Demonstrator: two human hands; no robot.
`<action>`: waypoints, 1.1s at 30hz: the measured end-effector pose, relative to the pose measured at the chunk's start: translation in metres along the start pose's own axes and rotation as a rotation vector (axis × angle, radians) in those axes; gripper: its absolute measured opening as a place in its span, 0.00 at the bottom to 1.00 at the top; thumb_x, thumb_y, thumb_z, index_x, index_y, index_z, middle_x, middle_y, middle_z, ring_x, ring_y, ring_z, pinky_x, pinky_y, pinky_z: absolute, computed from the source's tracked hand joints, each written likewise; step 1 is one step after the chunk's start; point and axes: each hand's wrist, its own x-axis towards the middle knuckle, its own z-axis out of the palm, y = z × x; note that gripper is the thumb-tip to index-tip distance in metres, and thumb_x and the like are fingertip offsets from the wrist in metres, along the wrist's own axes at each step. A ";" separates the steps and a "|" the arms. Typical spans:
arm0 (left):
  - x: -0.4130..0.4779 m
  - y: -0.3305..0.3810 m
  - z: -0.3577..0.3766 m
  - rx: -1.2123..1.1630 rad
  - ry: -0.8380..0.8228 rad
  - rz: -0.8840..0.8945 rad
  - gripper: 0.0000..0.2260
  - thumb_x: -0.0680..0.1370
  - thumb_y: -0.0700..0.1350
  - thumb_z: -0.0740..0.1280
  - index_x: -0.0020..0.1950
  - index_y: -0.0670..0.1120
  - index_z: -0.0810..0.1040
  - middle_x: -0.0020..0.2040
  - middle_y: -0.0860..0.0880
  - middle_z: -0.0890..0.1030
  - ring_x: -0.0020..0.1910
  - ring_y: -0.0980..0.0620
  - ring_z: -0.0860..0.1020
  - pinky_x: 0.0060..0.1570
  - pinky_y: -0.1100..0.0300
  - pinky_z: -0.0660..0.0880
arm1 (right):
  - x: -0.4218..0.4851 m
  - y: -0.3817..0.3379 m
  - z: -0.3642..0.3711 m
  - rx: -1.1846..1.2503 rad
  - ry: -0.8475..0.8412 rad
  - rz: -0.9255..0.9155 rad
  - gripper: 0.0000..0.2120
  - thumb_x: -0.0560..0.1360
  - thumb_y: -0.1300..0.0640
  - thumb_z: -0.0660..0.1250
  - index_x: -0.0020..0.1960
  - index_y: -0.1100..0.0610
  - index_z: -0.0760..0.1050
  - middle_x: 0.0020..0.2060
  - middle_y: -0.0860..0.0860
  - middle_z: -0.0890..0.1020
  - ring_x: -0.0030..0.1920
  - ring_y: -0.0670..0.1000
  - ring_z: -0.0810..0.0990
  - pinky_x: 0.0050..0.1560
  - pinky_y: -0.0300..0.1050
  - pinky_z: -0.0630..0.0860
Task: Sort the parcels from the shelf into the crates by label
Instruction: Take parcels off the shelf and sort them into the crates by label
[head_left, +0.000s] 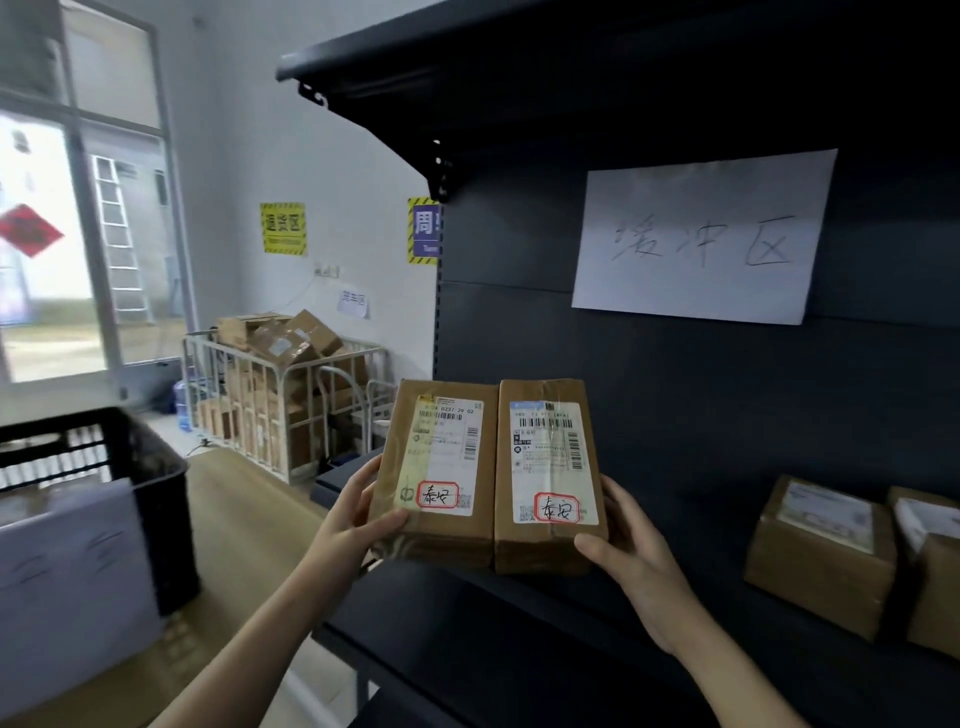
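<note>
Two brown cardboard parcels are held side by side above the dark shelf board (519, 639), faces towards me. My left hand (363, 514) grips the left parcel (441, 535) at its lower left edge. My right hand (631, 556) grips the right parcel (524, 545) at its lower right corner. Each carries a white shipping label with barcodes and a red-bordered sticker with handwritten characters. Two more parcels (826, 556) sit on the shelf at the right. A black plastic crate (156, 488) stands at the left, with a white paper sign on its front.
A white handwritten paper sign (701, 234) hangs on the shelf's back panel, under an upper shelf board (415, 57). A white wire cage cart (291, 410) full of boxes stands by the wall. The crate sits on a wooden table (249, 519). A window is at far left.
</note>
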 end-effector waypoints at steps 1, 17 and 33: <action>-0.005 0.003 -0.007 0.007 0.019 0.002 0.29 0.69 0.38 0.67 0.67 0.55 0.66 0.58 0.45 0.80 0.53 0.46 0.81 0.43 0.60 0.80 | 0.002 -0.001 0.008 0.007 -0.018 0.002 0.35 0.58 0.42 0.75 0.63 0.35 0.67 0.60 0.38 0.78 0.62 0.39 0.75 0.61 0.43 0.72; -0.114 0.068 -0.180 0.110 0.262 0.018 0.35 0.67 0.42 0.73 0.71 0.53 0.63 0.62 0.44 0.78 0.57 0.45 0.80 0.55 0.48 0.78 | 0.010 -0.015 0.205 0.148 -0.240 0.015 0.35 0.56 0.46 0.76 0.62 0.40 0.69 0.58 0.42 0.80 0.61 0.45 0.77 0.62 0.49 0.73; -0.252 0.130 -0.335 0.185 0.501 0.048 0.32 0.69 0.42 0.70 0.71 0.56 0.62 0.61 0.46 0.79 0.56 0.47 0.81 0.53 0.51 0.78 | -0.003 -0.024 0.414 0.216 -0.500 0.030 0.36 0.57 0.45 0.75 0.63 0.36 0.68 0.62 0.46 0.76 0.63 0.48 0.75 0.62 0.52 0.74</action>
